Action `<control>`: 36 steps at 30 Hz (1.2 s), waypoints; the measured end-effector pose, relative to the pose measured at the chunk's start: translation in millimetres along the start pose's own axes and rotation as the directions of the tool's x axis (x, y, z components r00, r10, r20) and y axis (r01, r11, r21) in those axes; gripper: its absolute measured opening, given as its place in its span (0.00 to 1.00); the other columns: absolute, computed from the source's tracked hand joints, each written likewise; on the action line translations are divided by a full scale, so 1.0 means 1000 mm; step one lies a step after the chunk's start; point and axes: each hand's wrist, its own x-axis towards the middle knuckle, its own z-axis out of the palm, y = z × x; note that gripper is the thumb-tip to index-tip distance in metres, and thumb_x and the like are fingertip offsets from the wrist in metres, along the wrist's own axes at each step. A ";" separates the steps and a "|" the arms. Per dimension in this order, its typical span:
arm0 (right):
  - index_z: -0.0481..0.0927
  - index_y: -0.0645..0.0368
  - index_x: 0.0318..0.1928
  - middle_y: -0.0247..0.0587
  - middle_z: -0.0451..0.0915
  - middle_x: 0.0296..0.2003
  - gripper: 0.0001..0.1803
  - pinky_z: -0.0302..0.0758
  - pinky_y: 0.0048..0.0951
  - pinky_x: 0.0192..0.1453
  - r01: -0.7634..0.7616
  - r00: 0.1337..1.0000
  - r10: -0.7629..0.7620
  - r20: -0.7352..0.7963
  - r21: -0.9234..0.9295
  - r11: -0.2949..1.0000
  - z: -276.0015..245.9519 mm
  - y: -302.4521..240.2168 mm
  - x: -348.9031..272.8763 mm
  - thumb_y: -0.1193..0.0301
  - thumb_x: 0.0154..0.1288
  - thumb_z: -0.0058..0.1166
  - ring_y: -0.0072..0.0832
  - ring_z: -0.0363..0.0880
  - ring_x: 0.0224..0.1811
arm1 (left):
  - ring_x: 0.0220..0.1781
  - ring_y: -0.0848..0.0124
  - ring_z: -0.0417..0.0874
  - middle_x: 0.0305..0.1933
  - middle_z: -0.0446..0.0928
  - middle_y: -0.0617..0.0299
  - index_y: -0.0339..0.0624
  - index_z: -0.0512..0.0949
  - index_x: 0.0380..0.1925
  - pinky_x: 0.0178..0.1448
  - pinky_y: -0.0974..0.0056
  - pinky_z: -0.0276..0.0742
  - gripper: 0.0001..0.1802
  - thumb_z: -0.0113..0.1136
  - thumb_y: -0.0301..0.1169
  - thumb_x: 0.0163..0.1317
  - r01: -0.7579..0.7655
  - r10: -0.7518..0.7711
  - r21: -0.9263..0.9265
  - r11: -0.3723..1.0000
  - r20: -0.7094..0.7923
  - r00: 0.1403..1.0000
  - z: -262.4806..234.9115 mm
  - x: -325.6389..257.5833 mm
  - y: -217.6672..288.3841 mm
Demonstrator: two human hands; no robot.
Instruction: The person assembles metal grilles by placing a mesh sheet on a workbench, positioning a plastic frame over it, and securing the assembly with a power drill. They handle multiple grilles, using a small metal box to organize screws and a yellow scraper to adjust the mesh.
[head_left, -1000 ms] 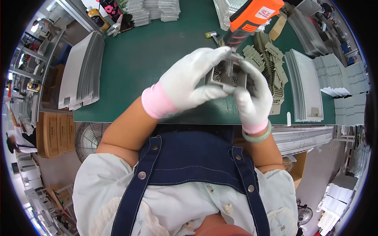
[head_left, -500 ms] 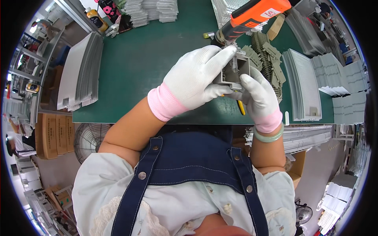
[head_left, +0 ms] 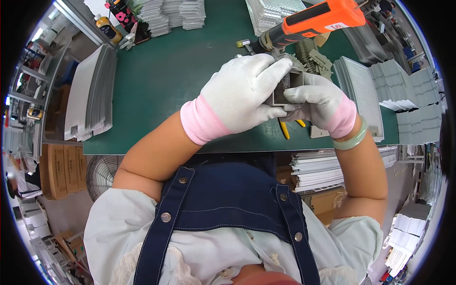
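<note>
Green tabletop (head_left: 156, 95), near edge running across below the hands, bowed by the lens. Left hand (head_left: 242, 90) and right hand (head_left: 318, 97), both in white gloves with pink cuffs, grasp one small grey open-topped box (head_left: 280, 96) between them: left fingers along its left and far sides, right thumb at its opening, right fingers below. Contents too small to make out. Box sits over the right half of the tabletop, nearer the near edge than the far side.

Just nearer the edge than the box: yellow handles (head_left: 284, 129) of a tool, its head hidden by the gloves. Pale flat piece (head_left: 319, 132) beside them, partly under the right hand. Beyond the hands, an orange-and-black power tool (head_left: 323, 21) slants toward the far right corner; small yellow-ended tool (head_left: 242, 43) by its dark nose. Olive-grey clips (head_left: 316, 59) heaped between the power tool and the right hand.

Left edge: upright-leaning stack of pale panels (head_left: 88, 95), close to the near left corner. Right edge: similar panels (head_left: 363, 95). Far left corner: amber bottle (head_left: 108, 28); silvery packs (head_left: 192, 12) stacked right of it.

Room: brown cartons (head_left: 57, 171) and a wire-caged fan (head_left: 102, 175) below the near left corner; long white strips (head_left: 318, 168) under the near edge, right side. Grey floor (head_left: 71, 213).
</note>
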 end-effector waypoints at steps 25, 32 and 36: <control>0.63 0.71 0.68 0.48 0.77 0.55 0.34 0.74 0.30 0.61 0.466 0.758 -0.586 -0.285 -0.393 0.793 0.001 0.034 -0.006 0.56 0.75 0.51 0.28 0.78 0.54 | 0.58 0.53 0.80 0.58 0.78 0.48 0.39 0.69 0.67 0.64 0.55 0.75 0.50 0.80 0.47 0.45 0.028 -0.050 -0.212 0.977 -0.100 0.994 -0.001 0.002 -0.009; 0.74 0.61 0.60 0.36 0.84 0.47 0.20 0.74 0.25 0.53 0.790 0.509 -0.804 -0.308 -0.203 0.578 0.013 0.011 0.021 0.64 0.74 0.56 0.19 0.78 0.47 | 0.66 0.55 0.76 0.65 0.73 0.47 0.36 0.66 0.70 0.70 0.56 0.71 0.53 0.79 0.48 0.47 -0.022 0.038 -0.320 0.947 0.044 0.998 -0.004 -0.006 -0.002; 0.77 0.59 0.49 0.35 0.85 0.40 0.12 0.76 0.23 0.47 0.846 0.420 -0.857 -0.300 -0.211 0.489 0.003 0.018 0.040 0.66 0.73 0.58 0.19 0.80 0.39 | 0.67 0.48 0.73 0.66 0.70 0.42 0.34 0.62 0.71 0.71 0.53 0.69 0.48 0.73 0.43 0.54 0.149 -0.200 -0.599 0.787 -0.019 0.980 0.010 -0.026 0.011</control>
